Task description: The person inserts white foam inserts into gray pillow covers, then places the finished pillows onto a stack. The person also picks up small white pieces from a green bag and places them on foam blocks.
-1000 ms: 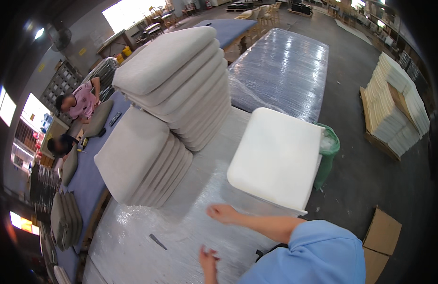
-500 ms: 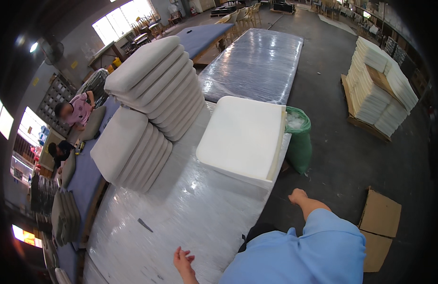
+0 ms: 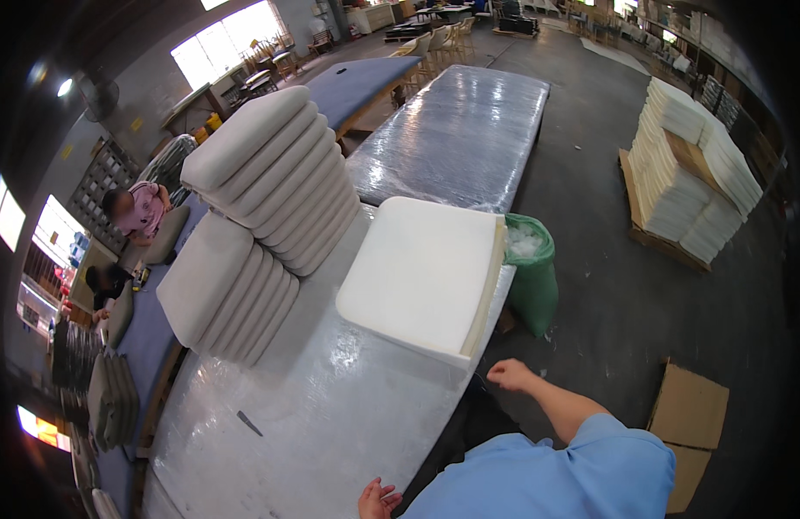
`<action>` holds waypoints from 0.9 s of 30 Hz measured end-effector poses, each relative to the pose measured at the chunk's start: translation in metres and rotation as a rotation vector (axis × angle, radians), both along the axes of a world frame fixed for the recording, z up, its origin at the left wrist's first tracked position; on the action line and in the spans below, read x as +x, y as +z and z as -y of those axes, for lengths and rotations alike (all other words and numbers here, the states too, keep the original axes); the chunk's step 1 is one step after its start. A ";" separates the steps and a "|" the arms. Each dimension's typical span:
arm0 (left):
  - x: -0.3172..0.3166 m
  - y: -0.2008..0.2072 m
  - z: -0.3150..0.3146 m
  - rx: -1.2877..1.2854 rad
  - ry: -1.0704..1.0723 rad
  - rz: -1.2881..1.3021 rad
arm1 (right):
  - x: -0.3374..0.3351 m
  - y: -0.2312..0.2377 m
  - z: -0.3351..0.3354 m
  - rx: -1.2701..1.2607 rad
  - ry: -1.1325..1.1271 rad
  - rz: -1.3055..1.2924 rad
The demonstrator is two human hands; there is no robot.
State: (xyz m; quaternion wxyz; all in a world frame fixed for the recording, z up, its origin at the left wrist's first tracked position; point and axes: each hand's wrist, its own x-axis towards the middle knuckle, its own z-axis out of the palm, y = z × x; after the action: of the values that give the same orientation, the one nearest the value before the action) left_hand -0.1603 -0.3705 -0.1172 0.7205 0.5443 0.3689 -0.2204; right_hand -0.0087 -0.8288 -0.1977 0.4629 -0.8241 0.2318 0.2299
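Observation:
My left hand [image 3: 378,499] is over the near edge of the plastic-wrapped table [image 3: 313,441], low in the picture, with its fingers loosely bent and apart and nothing in it. My right hand [image 3: 510,375] hovers just off the table's right edge, its fingers curled together; no object shows in it. Closest to the right hand is a stack of white foam sheets [image 3: 421,277] with rounded corners, lying at the table's right edge. A thin dark blade-like tool [image 3: 249,423] rests on the wrap to the left.
Tall piles of grey cushions [image 3: 270,173] stand on the table's left side. A green sack [image 3: 534,294] of white filling leans by its right edge. Flattened cardboard [image 3: 690,406] lies on the floor. Foam stacks fill a pallet [image 3: 668,238]. Two people work at a blue-covered bench [image 3: 157,316].
My left hand has drawn back toward my body and to the right. My right hand has shifted left, closer to the table edge. The whole view has tilted slightly.

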 end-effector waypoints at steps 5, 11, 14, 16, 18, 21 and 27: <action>0.105 0.009 0.075 0.019 -0.205 -0.061 | 0.150 0.060 0.092 0.119 -0.217 0.448; 0.249 -0.037 0.192 0.006 -0.354 -0.035 | 0.338 0.108 0.157 -0.337 -0.117 0.601; 0.300 -0.040 0.244 0.059 -0.396 -0.079 | 0.392 0.091 0.181 -0.596 0.080 0.480; 0.318 -0.039 0.251 -0.010 -0.436 -0.047 | 0.414 0.087 0.192 -0.505 0.306 0.301; 0.334 -0.027 0.262 -0.018 -0.489 -0.007 | 0.414 0.086 0.212 -0.562 0.331 0.353; 0.314 -0.034 0.241 -0.007 -0.337 -0.007 | 0.418 0.071 0.167 -0.142 0.287 0.172; 0.308 -0.043 0.255 -0.081 -0.134 0.210 | 0.416 0.110 0.154 -0.198 0.293 0.120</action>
State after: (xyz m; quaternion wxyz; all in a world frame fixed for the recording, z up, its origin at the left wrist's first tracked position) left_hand 0.1475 -0.6252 -0.1598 0.7602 0.5582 0.2450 -0.2246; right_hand 0.4077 -0.9832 -0.0876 0.3540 -0.9029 0.1025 0.2212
